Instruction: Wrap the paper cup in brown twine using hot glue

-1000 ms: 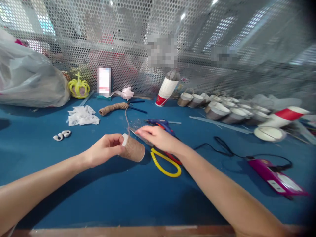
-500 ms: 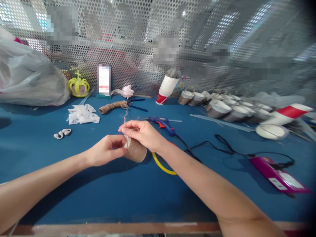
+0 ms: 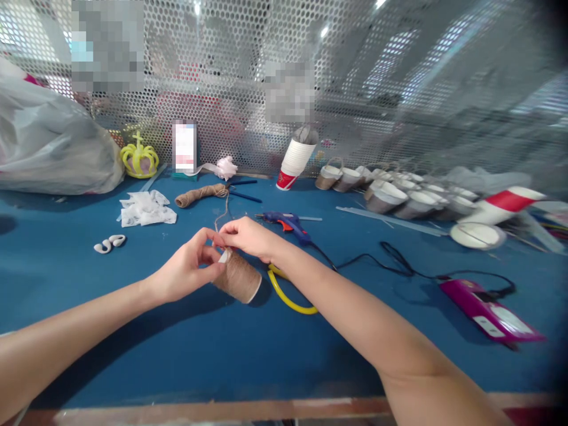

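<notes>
two bare hands are meeting over a blue tabletop (image 3: pixel 186 361), where a paper cup (image 3: pixel 239 279), wrapped in brown twine, is tilting with its white end toward the far left and its other end toward the near right. a loose strand of twine (image 3: pixel 226 207) is running from the far hank of twine (image 3: pixel 199 194), beside a blue-handled tool (image 3: pixel 247 196), down to the fingertips. to be handling this stage well, the left side should probably be bracing the cup lightly, without denting its paper wall, while the right is keeping the strand taut, pinching it close to the white end and guiding it snugly against the wound turns; the slack is likely needing to be drawn in gently, so that it is not snagging on that tool. the left hand (image 3: pixel 189 271) is curling partway closed, its thumb and fingers holding the cup at the white end; the right hand (image 3: pixel 251 238) is drawing thumb and fingertips into a tight pinch, apparently gripping the strand, though the exact contact is hiding among the fingers. the cup is lying just right of the left fingertips and directly on the near side of the right ones, its wrapped body sticking out freely toward the right
</notes>
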A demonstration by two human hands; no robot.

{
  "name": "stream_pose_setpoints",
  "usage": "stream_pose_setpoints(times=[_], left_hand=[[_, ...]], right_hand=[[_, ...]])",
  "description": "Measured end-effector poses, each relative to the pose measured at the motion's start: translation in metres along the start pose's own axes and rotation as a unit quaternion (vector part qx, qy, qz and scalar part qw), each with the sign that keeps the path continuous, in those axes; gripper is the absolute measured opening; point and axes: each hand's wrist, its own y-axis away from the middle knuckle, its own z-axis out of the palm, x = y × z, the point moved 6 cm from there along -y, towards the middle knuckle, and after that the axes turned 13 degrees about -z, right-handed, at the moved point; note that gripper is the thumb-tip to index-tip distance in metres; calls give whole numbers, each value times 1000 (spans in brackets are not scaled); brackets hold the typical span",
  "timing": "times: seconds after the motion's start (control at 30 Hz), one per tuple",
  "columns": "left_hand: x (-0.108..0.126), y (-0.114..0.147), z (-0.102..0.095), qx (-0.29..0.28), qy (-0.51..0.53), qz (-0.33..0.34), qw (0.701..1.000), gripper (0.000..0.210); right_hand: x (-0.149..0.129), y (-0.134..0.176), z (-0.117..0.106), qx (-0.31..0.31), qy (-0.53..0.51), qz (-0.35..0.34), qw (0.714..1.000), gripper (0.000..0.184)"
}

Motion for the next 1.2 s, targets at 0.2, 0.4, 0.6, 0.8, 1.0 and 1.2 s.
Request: stream_pose_setpoints(times=[0.2,0.4,0.6,0.8,1.0,1.2], left_hand=[[1,2,-3,-5,-72,4,997,37],[0,0,-5,-7,-95,-7,995,32],[2,0,-4,-1,-95,-18,995,27],[8,5,-7,24,-164,17,986,25],[15,8,-15,87,-235,41,967,22],[17,6,-19,115,-201,50,971,19]], right_hand=[[5,12,-41,80,110,-18,991,25],[23,47,-119,192,355,89,910,25],[70,58,-136,142,408,209,877,9],[81,57,-131,182,369,209,887,10],[44,73,-117,237,211,108,942,26],[-4,99,-77,219,21,5,976,22]])
